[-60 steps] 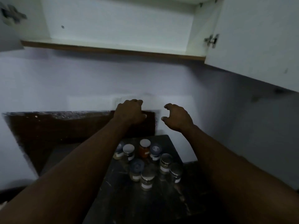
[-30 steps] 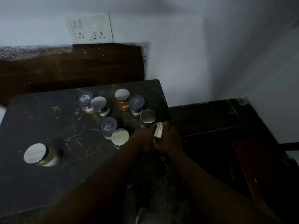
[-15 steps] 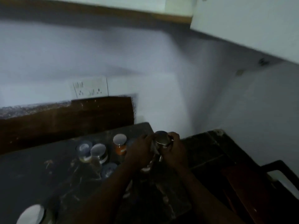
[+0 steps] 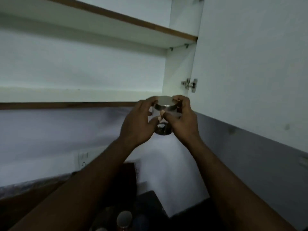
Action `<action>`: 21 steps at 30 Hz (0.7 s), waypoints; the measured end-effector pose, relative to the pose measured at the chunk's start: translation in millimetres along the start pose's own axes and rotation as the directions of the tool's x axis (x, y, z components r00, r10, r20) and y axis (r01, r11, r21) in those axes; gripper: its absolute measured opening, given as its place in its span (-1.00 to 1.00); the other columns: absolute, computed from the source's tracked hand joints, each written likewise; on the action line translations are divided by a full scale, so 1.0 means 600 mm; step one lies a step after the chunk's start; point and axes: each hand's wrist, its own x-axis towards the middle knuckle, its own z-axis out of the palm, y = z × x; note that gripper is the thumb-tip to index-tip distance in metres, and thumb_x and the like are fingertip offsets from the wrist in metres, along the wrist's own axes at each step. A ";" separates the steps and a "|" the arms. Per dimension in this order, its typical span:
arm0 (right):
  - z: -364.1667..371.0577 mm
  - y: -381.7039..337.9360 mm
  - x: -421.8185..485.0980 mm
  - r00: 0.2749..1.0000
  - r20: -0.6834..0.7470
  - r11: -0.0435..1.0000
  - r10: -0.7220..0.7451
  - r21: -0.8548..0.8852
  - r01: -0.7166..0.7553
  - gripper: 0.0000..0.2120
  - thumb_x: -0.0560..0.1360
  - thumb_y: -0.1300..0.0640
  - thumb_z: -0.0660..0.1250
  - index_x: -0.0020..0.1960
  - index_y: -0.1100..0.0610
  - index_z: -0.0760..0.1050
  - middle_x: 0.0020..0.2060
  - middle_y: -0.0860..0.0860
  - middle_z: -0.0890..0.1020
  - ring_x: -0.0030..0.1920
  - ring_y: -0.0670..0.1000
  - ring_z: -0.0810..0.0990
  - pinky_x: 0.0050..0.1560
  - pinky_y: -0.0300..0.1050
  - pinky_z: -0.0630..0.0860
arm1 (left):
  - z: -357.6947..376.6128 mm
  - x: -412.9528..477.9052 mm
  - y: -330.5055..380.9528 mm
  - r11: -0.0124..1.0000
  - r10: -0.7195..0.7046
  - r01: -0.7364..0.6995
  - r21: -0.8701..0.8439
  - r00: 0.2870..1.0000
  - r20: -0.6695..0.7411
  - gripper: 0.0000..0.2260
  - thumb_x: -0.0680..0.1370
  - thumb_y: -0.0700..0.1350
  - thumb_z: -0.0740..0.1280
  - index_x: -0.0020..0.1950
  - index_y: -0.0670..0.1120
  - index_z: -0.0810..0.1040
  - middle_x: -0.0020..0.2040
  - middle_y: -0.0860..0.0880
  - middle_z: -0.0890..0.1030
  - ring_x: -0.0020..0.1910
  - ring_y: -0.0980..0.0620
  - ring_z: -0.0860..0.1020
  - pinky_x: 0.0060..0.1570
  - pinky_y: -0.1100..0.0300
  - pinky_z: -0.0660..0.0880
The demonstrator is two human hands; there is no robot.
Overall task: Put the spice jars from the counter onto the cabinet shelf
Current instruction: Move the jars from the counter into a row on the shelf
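Note:
A glass spice jar (image 4: 164,112) with a silver metal lid and dark contents is held up between both hands. My left hand (image 4: 138,124) grips its left side and my right hand (image 4: 181,120) grips its right side. The jar hangs just below and in front of the lower cabinet shelf (image 4: 66,95), near the shelf's right end. Other spice jars (image 4: 124,220) on the counter show only as lids at the bottom edge, between my forearms.
The open cabinet door (image 4: 250,64) stands at the right, with a metal hinge (image 4: 190,84) close to the jar. An upper shelf (image 4: 116,19) runs above. A wall socket (image 4: 82,160) and a dark backsplash (image 4: 33,194) lie below left.
Both hands lifted the jar from counter height up to the level of the lower shelf edge. The view tilted up from the counter to the open cabinet.

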 end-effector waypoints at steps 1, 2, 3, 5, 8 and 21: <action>-0.001 -0.009 0.034 1.000 0.005 1.000 -0.009 0.001 0.009 -0.50 0.40 -0.09 0.49 0.27 -0.15 0.39 0.13 -0.23 0.59 0.13 -0.15 0.60 0.11 -0.16 0.56 | -0.006 0.032 0.004 1.000 0.008 -0.008 0.015 1.000 -0.018 -0.45 0.53 0.07 0.41 0.48 0.18 0.33 0.32 0.12 0.49 0.06 0.22 0.57 0.06 0.05 0.60; -0.002 -0.015 0.066 1.000 0.010 1.000 -0.018 0.000 0.018 -0.50 0.41 -0.08 0.49 0.28 -0.13 0.39 0.12 -0.22 0.59 0.13 -0.13 0.61 0.10 -0.15 0.56 | -0.009 0.063 0.007 0.999 0.008 -0.007 0.039 0.999 -0.031 -0.45 0.53 0.08 0.41 0.48 0.19 0.32 0.32 0.12 0.50 0.03 0.20 0.60 0.06 0.03 0.60; -0.004 -0.017 0.097 0.999 0.016 1.000 -0.031 -0.002 0.031 -0.51 0.42 -0.06 0.49 0.28 -0.11 0.39 0.09 -0.23 0.60 0.12 -0.11 0.62 0.10 -0.14 0.55 | -0.010 0.092 0.009 0.998 0.003 -0.001 0.064 0.999 -0.039 -0.45 0.52 0.09 0.41 0.48 0.21 0.31 0.32 0.12 0.51 0.00 0.17 0.62 0.07 0.01 0.59; -0.005 -0.010 0.154 0.998 0.031 0.998 -0.059 -0.017 0.059 -0.53 0.44 -0.03 0.49 0.26 -0.08 0.38 0.04 -0.22 0.60 0.09 -0.09 0.62 0.06 -0.14 0.54 | 0.000 0.148 0.006 0.994 -0.001 0.006 0.108 0.999 -0.050 -0.45 0.52 0.09 0.39 0.47 0.20 0.30 0.32 0.12 0.51 0.03 0.08 0.63 0.12 -0.02 0.56; -0.009 0.016 0.237 0.997 0.066 0.997 -0.043 -0.059 0.047 -0.53 0.44 -0.03 0.50 0.25 -0.09 0.35 0.02 -0.18 0.59 0.03 -0.08 0.62 -0.04 -0.16 0.51 | 0.034 0.223 -0.006 0.981 -0.015 0.029 0.191 0.997 -0.071 -0.45 0.51 0.07 0.39 0.47 0.14 0.32 0.34 0.05 0.52 0.15 -0.03 0.59 0.15 0.03 0.50; 0.004 0.156 0.393 0.974 0.211 0.785 -0.087 -0.587 0.197 -0.61 0.57 -0.03 0.35 0.25 0.22 0.54 0.30 0.16 0.44 0.08 0.18 0.60 0.08 0.00 0.54 | 0.201 0.332 -0.096 0.957 -0.172 0.137 0.256 0.978 0.118 -0.14 0.45 -0.10 0.45 0.62 0.20 0.05 0.42 -0.13 0.35 0.18 -0.18 0.55 0.06 0.10 0.45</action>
